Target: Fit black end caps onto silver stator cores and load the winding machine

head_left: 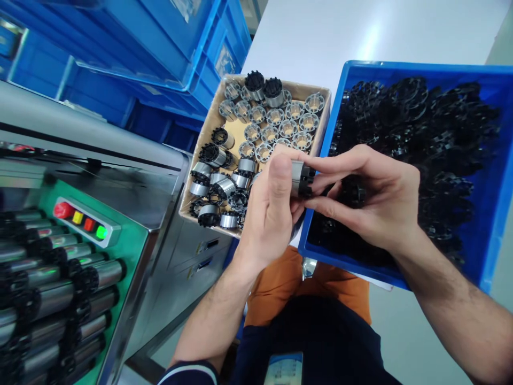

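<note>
My left hand (268, 208) is closed round a silver metal ring core (296, 178), held over the box's right edge. At the core's right end sits a black toothed plastic end cap (308, 182), pinched by the fingers of my right hand (377, 198). Another black plastic piece (353, 192) is tucked inside my right palm. Below my left hand, a cardboard box (326, 120) holds rows of bare metal cores (269, 133) and several cores with black caps (216, 155). Loose black plastic caps (404, 107) fill a blue bin (340, 261) under my right hand.
Box and bin rest on a white table (304, 37). Blue crates (152, 43) are stacked at the upper left. To the left, a machine with a green panel (132, 235) carries coloured buttons (86, 220) and rows of capped metal cylinders (52, 299).
</note>
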The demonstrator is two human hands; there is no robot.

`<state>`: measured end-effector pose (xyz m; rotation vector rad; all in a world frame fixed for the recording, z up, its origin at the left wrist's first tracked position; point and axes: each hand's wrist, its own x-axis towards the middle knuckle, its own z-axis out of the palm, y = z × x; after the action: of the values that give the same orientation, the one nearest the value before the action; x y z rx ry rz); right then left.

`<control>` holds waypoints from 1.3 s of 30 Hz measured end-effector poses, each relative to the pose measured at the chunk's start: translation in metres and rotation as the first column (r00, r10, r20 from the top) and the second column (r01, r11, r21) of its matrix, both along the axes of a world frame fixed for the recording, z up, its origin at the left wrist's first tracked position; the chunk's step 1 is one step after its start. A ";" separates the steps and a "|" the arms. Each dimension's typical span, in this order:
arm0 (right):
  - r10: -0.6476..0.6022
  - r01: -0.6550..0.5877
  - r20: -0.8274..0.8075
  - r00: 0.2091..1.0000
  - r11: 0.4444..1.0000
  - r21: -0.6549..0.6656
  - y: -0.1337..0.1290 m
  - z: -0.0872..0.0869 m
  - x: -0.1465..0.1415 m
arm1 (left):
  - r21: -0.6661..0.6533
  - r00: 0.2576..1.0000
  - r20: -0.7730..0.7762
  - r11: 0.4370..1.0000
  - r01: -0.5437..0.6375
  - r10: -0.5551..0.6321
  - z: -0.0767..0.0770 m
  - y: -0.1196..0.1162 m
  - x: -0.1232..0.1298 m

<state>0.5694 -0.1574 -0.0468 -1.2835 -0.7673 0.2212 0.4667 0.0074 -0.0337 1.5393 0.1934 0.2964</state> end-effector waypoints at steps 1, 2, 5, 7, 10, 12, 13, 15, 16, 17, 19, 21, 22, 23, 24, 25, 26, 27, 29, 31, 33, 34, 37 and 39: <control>-0.016 0.016 0.010 1.000 1.000 -0.007 0.000 -0.001 -0.001 | 0.023 1.000 -0.005 1.000 -0.014 0.014 0.000 0.000 0.000; -0.030 0.030 0.031 0.999 1.000 -0.007 0.000 -0.002 -0.001 | 0.037 1.000 -0.007 0.999 -0.018 0.018 0.000 0.001 0.000; -0.048 0.047 0.119 0.992 0.999 0.011 -0.001 -0.007 0.001 | 0.021 1.000 0.006 0.999 0.025 -0.026 -0.001 0.003 0.002; -0.044 0.041 0.158 0.986 0.999 0.022 -0.001 -0.009 0.002 | 0.024 0.998 0.030 0.998 0.060 -0.061 -0.002 0.004 0.002; -0.013 0.012 0.111 0.994 1.000 0.005 -0.001 -0.006 0.002 | 0.062 0.999 0.028 0.998 0.025 -0.027 0.000 0.004 0.000; 0.003 -0.002 0.021 1.000 1.000 -0.031 -0.001 -0.002 0.000 | 0.069 1.000 0.006 0.998 -0.002 0.002 0.003 0.002 -0.001; 0.003 -0.004 -0.027 1.000 0.999 -0.050 -0.001 0.000 -0.001 | 0.070 1.000 0.002 0.997 -0.009 0.009 0.004 0.001 -0.002; 0.001 -0.005 -0.090 0.996 0.999 -0.054 -0.001 0.003 -0.001 | 0.062 1.000 0.020 0.998 -0.004 0.002 0.007 -0.001 -0.003; 0.004 -0.009 -0.108 0.994 0.999 -0.048 -0.001 0.004 -0.001 | 0.047 1.000 0.027 0.999 0.002 -0.003 0.008 -0.001 -0.003; 0.008 -0.013 -0.118 0.993 0.999 -0.035 -0.001 0.005 0.000 | 0.029 1.000 0.026 1.000 0.008 -0.008 0.009 -0.001 -0.004; 0.024 -0.027 -0.132 0.991 1.000 -0.016 -0.001 0.004 0.002 | 0.019 1.000 0.019 1.000 0.020 -0.020 0.010 -0.001 -0.005; 0.042 -0.046 -0.176 0.984 0.999 -0.020 -0.001 0.002 0.004 | 0.067 0.999 0.021 0.997 0.023 -0.025 0.012 0.001 -0.007; 0.058 -0.062 -0.206 0.977 0.998 -0.016 -0.001 0.000 0.006 | 0.108 0.999 0.035 0.994 0.027 -0.031 0.013 0.002 -0.008; 0.081 -0.084 -0.234 0.969 0.996 -0.004 -0.001 -0.001 0.006 | 0.146 0.998 0.050 0.989 0.038 -0.046 0.014 0.003 -0.008; 0.104 -0.104 -0.250 0.963 0.995 0.012 0.000 -0.003 0.007 | 0.168 0.997 0.054 0.984 0.053 -0.063 0.016 0.004 -0.009; 0.118 -0.114 -0.249 0.961 0.993 0.033 0.000 -0.004 0.007 | 0.174 0.995 0.052 0.982 0.071 -0.081 0.017 0.005 -0.008; 0.121 -0.112 -0.232 0.965 0.992 0.051 0.001 -0.005 0.006 | 0.168 0.994 0.046 0.982 0.086 -0.095 0.018 0.005 -0.008; 0.109 -0.098 -0.204 0.973 0.993 0.063 0.001 -0.006 0.005 | 0.155 0.994 0.038 0.983 0.099 -0.106 0.019 0.006 -0.007; 0.045 -0.036 -0.171 0.984 0.998 0.055 0.001 -0.006 0.003 | 0.103 0.995 0.019 0.991 0.091 -0.093 0.018 0.006 -0.003; -0.034 0.044 -0.194 0.980 0.998 0.047 0.000 -0.005 0.002 | 0.026 0.998 0.036 0.999 0.044 -0.045 0.012 0.007 0.000; -0.089 0.101 -0.246 0.965 0.994 0.037 -0.002 -0.006 0.003 | -0.063 0.993 0.096 0.996 -0.056 0.062 0.004 0.007 0.003; -0.087 0.099 -0.273 0.958 0.995 0.030 -0.002 -0.007 0.004 | -0.092 0.987 0.113 0.990 -0.102 0.113 0.000 0.008 0.005; 0.012 -0.015 -0.323 0.946 1.000 -0.004 -0.004 -0.011 0.009 | -0.087 0.979 0.135 0.986 -0.139 0.150 -0.007 0.008 0.006; 0.072 -0.088 -0.299 0.952 0.995 -0.040 -0.004 -0.011 0.011 | -0.064 0.982 0.128 0.990 -0.129 0.136 -0.005 0.008 0.004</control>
<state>0.5800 -0.1610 -0.0580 -1.2344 -0.5579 0.4916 0.4712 0.0152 -0.0388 1.4492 0.1988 0.4933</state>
